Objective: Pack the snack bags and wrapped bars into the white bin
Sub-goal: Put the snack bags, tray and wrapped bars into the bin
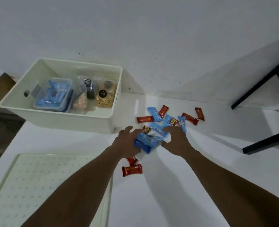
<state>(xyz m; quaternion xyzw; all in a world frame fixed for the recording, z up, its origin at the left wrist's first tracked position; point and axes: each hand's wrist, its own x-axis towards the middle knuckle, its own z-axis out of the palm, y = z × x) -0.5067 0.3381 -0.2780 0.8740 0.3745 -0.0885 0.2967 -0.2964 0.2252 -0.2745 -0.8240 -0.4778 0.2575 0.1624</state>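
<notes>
The white bin (pixel 56 118) stands at the back left of the white table. Inside it lie a clear box of blue bars (pixel 53 95) and clear snack bags of nuts (pixel 105 95). To its right, blue wrapped bars (pixel 155 113) and red wrapped bars (pixel 190 118) lie scattered. My left hand (pixel 127 141) holds a stack of blue bars (pixel 147 141) from the left. My right hand (pixel 176 138) lies over the pile, fingers curled on the blue bars' right side. Two red bars (pixel 132 169) lie under my left wrist.
A white perforated lid (pixel 37 185) lies flat at the front left. A black chair frame (pixel 266 141) stands at the right beyond the table's edge. The wall runs close behind the bin. Brown floor shows at the far left.
</notes>
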